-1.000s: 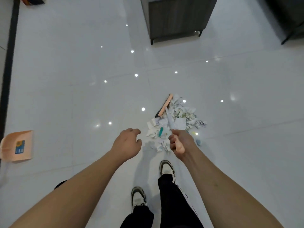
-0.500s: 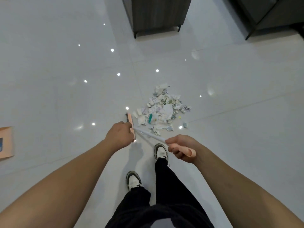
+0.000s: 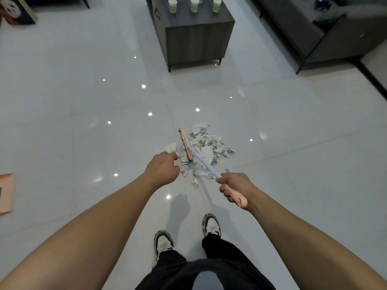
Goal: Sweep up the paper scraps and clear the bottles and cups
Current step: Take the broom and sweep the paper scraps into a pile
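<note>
Since half a second ago the broom head (image 3: 185, 145) has swung from the near left of the pile to its far left edge, and the view has lifted so the dark desk (image 3: 199, 36) now shows its top. Pale floor (image 3: 83, 101) fills most of the scene. On the far desk stand green cups (image 3: 194, 5), untouched. An orange dustpan (image 3: 7, 193) lies at the left edge, well apart from the sweeping. The paper scraps (image 3: 206, 150) sit gathered in one heap ahead of the shoes, so the gathering looks nearly done; scooping and clearing the cups remain, and no bottles are clearly visible. The right hand (image 3: 233, 188) grips the broom handle; the left hand (image 3: 163, 169) hovers, fingers loosely curled, holding nothing.
</note>
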### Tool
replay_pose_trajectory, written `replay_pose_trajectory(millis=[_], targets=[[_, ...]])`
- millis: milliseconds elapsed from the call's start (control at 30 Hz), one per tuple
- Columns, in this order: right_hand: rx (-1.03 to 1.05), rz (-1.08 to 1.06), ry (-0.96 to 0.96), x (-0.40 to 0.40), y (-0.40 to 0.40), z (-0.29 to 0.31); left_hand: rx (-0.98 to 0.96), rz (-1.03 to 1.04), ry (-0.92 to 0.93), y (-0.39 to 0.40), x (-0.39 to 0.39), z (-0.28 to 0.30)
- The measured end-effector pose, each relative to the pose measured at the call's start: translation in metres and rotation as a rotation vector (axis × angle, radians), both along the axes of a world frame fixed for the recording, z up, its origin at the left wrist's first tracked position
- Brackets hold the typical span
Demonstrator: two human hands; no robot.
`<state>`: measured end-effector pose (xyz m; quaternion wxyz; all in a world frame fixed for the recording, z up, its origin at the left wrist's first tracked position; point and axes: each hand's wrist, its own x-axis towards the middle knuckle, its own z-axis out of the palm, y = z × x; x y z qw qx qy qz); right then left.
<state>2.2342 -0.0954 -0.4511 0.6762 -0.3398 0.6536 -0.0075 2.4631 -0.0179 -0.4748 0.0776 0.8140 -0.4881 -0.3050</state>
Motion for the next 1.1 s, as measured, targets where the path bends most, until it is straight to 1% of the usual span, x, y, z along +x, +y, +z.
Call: replay_pose_trajectory(millis=[100,167,300,433,533,600,700,800,900,1000,1100], targets=[[-0.072,-0.087,-0.003,-0.016,-0.026,0.007,-0.028,-0.020,-0.035,-0.022,-0.016,0.012],[-0.097,-0.155,0.009,-0.032,-0.043,0.002,-0.032,-0.033,-0.059,-0.034,-0.029,0.018],[-0.077,-0.291,0.043,-0.065,-0.074,-0.031,0.012,-0.055,-0.084,-0.052,-0.059,0.019],[-0.060,-0.369,0.106,-0.074,-0.088,-0.068,0.099,-0.076,-0.107,-0.065,-0.083,0.009],[0.008,-0.471,0.057,-0.073,-0.089,-0.079,0.153,-0.091,-0.111,-0.073,-0.096,0.002],[0.080,-0.568,-0.020,-0.073,-0.089,-0.076,0.170,-0.099,-0.113,-0.080,-0.101,0.001],[0.098,-0.643,-0.122,-0.077,-0.104,-0.062,0.160,-0.101,-0.115,-0.092,-0.105,0.005],[0.056,-0.632,-0.110,-0.077,-0.125,-0.045,0.118,-0.095,-0.102,-0.107,-0.104,0.013],[-0.009,-0.560,-0.083,-0.060,-0.137,-0.029,0.074,-0.082,-0.076,-0.121,-0.096,0.025],[-0.064,-0.478,-0.060,-0.028,-0.141,-0.017,0.034,-0.067,-0.056,-0.130,-0.072,0.036],[-0.107,-0.372,-0.046,0.016,-0.142,-0.006,-0.019,-0.035,-0.051,-0.134,-0.030,0.043]])
